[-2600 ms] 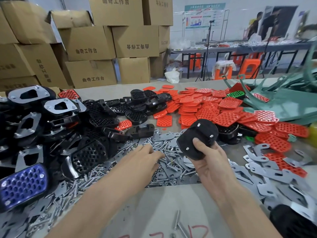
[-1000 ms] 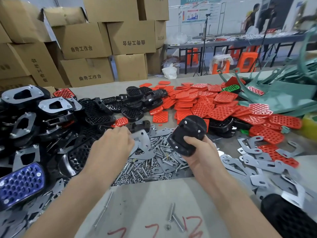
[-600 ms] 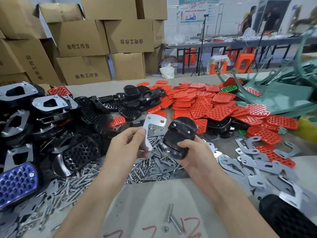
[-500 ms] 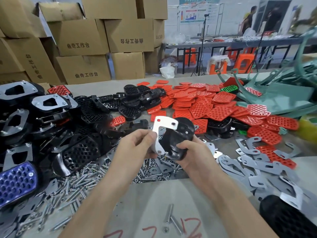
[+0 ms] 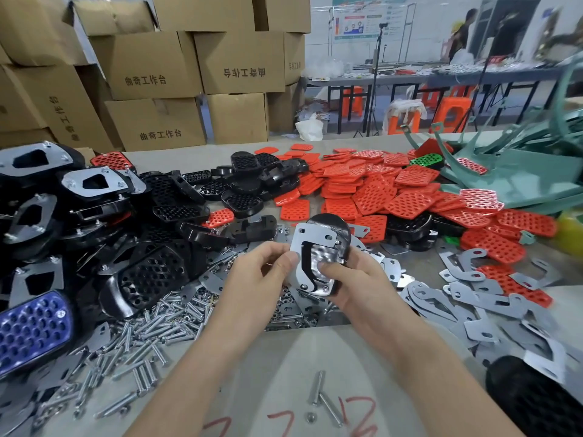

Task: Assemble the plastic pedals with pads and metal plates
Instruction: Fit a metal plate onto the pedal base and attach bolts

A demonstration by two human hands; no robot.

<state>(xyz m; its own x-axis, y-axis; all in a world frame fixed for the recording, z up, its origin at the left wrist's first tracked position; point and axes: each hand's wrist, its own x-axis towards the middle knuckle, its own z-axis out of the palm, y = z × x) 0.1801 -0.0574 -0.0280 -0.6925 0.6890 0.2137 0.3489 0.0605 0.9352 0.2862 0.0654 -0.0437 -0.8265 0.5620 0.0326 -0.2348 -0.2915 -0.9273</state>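
Observation:
A black plastic pedal [image 5: 325, 266] is held upright above the table, its back side toward me. My right hand [image 5: 353, 282] grips it from the right, thumb across its middle. A grey metal plate [image 5: 307, 247] with a cut-out lies against the pedal's back. My left hand [image 5: 262, 272] pinches the plate's left edge with thumb and fingers. Below the hands lie loose bolts and nuts [image 5: 176, 316]. More metal plates [image 5: 467, 298] spread out to the right, and red pads [image 5: 378, 190] are heaped behind.
Black pedals [image 5: 164, 197] and finished ones with plates [image 5: 94, 184] pile up at the left, with a blue-padded pedal [image 5: 31, 326] near the edge. Cardboard boxes [image 5: 157, 64] stand behind. Green metal frames [image 5: 520, 175] lie at the far right. Two bolts [image 5: 321, 395] lie near me.
My left hand picked a metal plate from the pile, lifted it and set it against the back of the pedal, which my right hand turned toward me.

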